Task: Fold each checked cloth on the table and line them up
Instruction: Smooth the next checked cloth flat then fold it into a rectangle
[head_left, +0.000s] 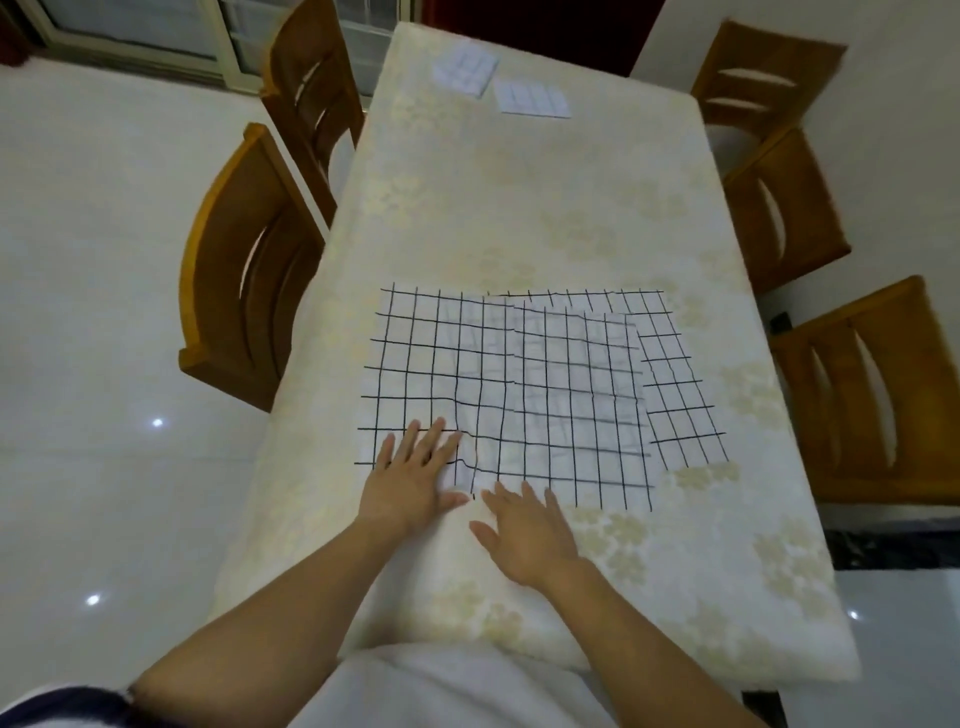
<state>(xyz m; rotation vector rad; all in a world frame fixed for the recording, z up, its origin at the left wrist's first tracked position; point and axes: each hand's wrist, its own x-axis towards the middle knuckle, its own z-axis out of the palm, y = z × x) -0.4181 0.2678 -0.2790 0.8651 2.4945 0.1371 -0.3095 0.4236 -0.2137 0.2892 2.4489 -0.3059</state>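
Head view, watched from my remote station: I see a large white cloth with a black grid pattern (545, 395) spread on the near half of the cream, flower-printed tabletop (493, 208). Its layers overlap unevenly (a lower layer shows along the right side). The left hand (410, 478) lies flat on the cloth's near left corner, fingers straight. The right hand (524, 540) is spread, holding nothing, fingertips at the cloth's near edge. At the far end, a small folded checked cloth (465, 67) lies just beside a second folded checked cloth (532, 98).
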